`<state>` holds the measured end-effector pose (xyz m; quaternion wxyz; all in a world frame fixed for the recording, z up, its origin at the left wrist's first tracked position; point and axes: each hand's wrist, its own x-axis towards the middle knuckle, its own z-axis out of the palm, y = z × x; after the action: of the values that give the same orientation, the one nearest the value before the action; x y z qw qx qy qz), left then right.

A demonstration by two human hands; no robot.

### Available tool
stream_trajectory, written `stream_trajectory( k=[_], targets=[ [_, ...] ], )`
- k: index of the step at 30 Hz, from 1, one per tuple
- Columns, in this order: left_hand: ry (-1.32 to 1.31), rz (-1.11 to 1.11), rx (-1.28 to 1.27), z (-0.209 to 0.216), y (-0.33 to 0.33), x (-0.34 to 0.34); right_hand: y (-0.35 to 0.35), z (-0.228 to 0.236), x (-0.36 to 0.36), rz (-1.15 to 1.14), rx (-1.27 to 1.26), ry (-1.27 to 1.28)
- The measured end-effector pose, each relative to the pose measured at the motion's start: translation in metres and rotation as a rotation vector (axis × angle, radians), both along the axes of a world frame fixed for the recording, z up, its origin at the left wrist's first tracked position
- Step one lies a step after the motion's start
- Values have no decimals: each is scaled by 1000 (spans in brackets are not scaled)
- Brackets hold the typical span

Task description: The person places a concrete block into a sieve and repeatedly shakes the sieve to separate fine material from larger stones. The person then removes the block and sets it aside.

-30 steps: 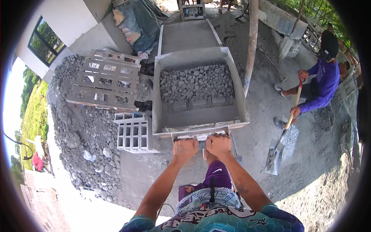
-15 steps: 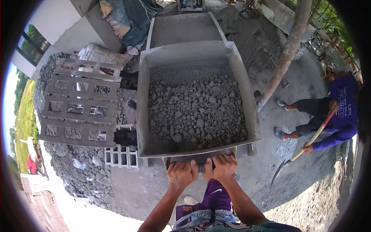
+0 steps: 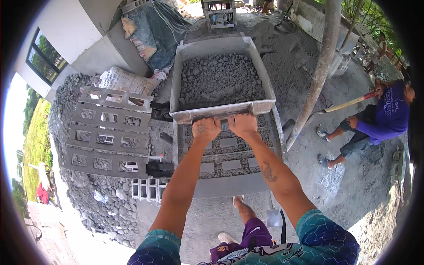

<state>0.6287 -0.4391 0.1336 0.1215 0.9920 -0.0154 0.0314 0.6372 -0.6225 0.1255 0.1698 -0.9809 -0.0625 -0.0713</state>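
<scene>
Outdoor block-making yard: gravel [image 3: 95, 207], concrete blocks [image 3: 106, 132].

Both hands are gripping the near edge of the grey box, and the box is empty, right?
Not quite. Both the left hand and right hand do grip the near edge of the grey box, but the head view shows it filled with grey gravelly mix, not empty.

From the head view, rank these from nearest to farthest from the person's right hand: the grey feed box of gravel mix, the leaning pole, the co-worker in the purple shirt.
Measured from the right hand:
1. Grey feed box, gripped at its near rim.
2. Leaning pole, to the right.
3. Co-worker in the purple shirt, far right.
</scene>
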Motion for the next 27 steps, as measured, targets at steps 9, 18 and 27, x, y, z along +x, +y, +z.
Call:
stream_trajectory(
  k=[9,18,27],
  targets=[
    [107,-96,-32,14,-5,-219,-9,16,-222,3,38,120],
    [11,-20,-120,12,-17,-360,-19,7,-359,25,56,-134],
    [-173,12,-164,-2,-25,-323,-21,-12,-317,56,17,-356]
  ],
)
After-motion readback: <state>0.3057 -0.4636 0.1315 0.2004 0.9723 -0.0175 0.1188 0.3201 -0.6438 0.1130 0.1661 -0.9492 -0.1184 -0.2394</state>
